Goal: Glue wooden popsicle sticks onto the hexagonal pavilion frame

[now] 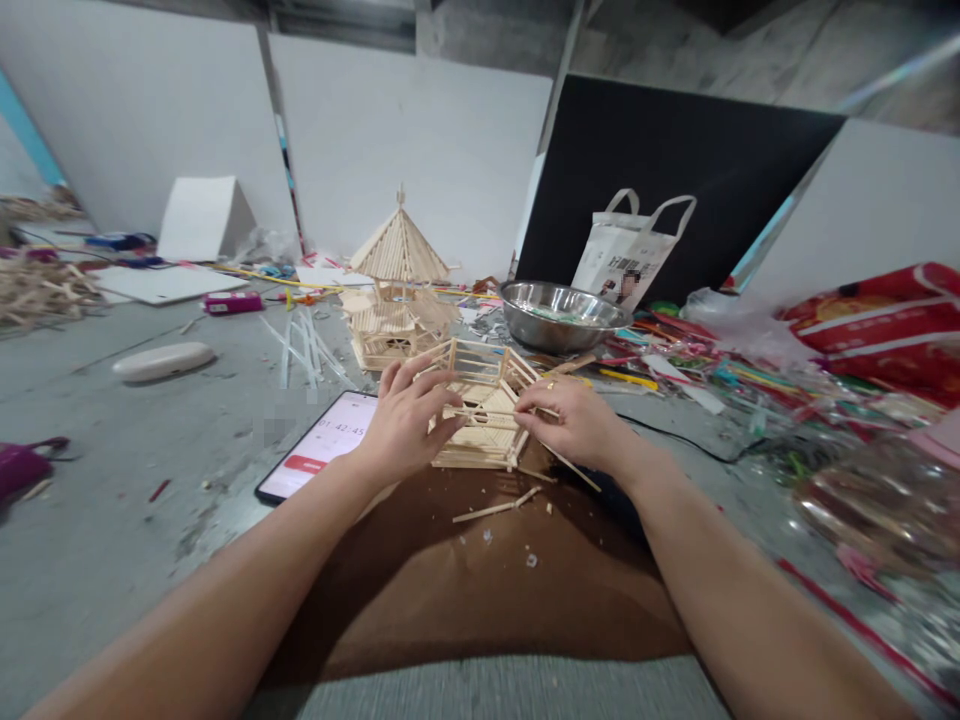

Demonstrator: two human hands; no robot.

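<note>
A small pale wooden stick (489,412) runs crosswise between my two hands, above a many-sided frame of wooden sticks (472,455). My left hand (412,415) has its thumb and fingertips closed around the stick's left end. At the other end, my right hand (566,420) pinches it between thumb and fingers. The frame rests on a brown cloth (480,600); its front rail and slatted floor show, while my hands cover parts of both sides. Loose wooden sticks (495,507) lie on the cloth in front of it.
Behind the frame stands a wooden-stick pagoda (400,260). A phone (322,445) lies at the left, near a white oval case (163,362). A metal bowl (562,315) and a white bag (630,250) are at the back right. Scraps and a clear container (877,500) crowd the right.
</note>
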